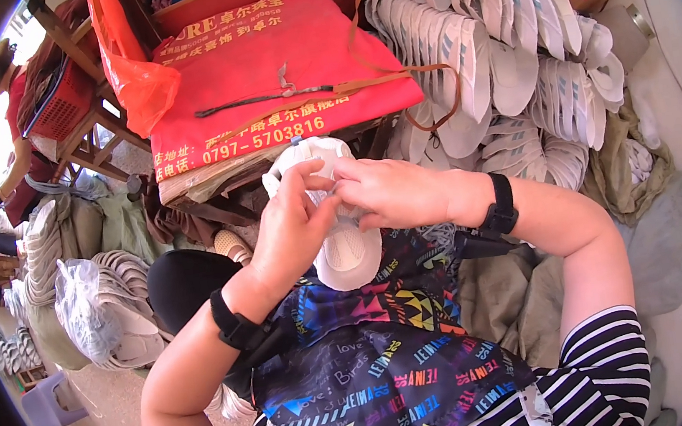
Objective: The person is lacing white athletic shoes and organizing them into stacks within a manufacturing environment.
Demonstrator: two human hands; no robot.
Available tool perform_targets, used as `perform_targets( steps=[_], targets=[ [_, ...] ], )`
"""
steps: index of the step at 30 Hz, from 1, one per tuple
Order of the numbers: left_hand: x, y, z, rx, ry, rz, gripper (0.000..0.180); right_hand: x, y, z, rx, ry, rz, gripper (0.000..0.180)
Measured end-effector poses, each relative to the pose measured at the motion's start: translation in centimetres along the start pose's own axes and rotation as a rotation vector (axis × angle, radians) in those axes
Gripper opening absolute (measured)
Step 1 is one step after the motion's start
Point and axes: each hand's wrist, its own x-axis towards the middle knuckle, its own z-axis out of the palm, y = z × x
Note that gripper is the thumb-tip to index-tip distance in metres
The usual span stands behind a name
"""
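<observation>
A white shoe upper (349,250) lies in front of me over my patterned apron, its toe pointing down. My left hand (292,223) grips its left side with fingers curled over the top edge. My right hand (385,191) comes in from the right and pinches the upper's top part beside the left fingers. Both wrists carry black bands. Part of the upper is hidden under my fingers.
A red fabric bag (274,69) with a brown strap lies on a wooden frame ahead. Stacks of white shoe uppers (499,52) fill the upper right, more piles (107,298) sit at left. A person in red (15,124) stands far left. A purple stool (51,402) is lower left.
</observation>
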Motion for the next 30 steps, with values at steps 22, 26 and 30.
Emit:
perform_targets(
  steps=[22,26,30],
  targets=[
    [3.6,1.6,-0.8,0.367,-0.285,-0.073,0.048,-0.6,0.6,1.0,0.082,0.101,0.015,0.023],
    [3.3,0.2,-0.5,0.223,-0.268,-0.111,0.039,-0.9,0.3,-0.2,0.094,0.020,0.038,0.030],
    [2.9,-0.1,-0.3,0.143,-0.184,-0.121,0.031,-0.9,-0.1,-0.3,0.107,-0.009,0.072,0.036]
  ],
)
